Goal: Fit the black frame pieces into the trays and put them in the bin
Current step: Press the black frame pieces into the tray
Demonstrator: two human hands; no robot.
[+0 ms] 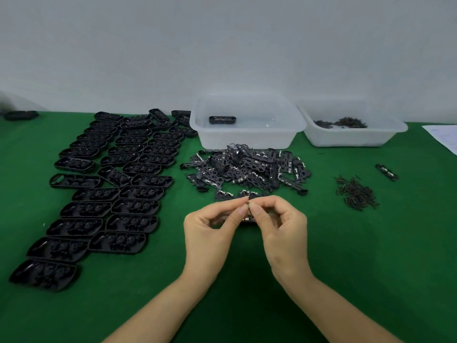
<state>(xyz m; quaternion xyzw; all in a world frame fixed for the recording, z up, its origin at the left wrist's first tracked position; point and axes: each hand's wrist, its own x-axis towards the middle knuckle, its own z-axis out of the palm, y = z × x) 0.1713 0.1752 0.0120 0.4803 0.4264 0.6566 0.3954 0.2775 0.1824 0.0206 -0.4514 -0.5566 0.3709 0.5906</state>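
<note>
**Pinching a small piece between both hands**

My left hand (pixel 210 227) and right hand (pixel 280 225) meet fingertip to fingertip, curled tight on a small black frame piece (pixel 248 216), mostly hidden. Just beyond my fingers lies the heap of frame pieces (pixel 247 169); the trays (pixel 111 184) spread left, the bin (pixel 247 120) farther back.

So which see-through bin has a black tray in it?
The left clear bin, nearest the trays; one black tray sits inside. The right bin holds only small loose bits.
</note>
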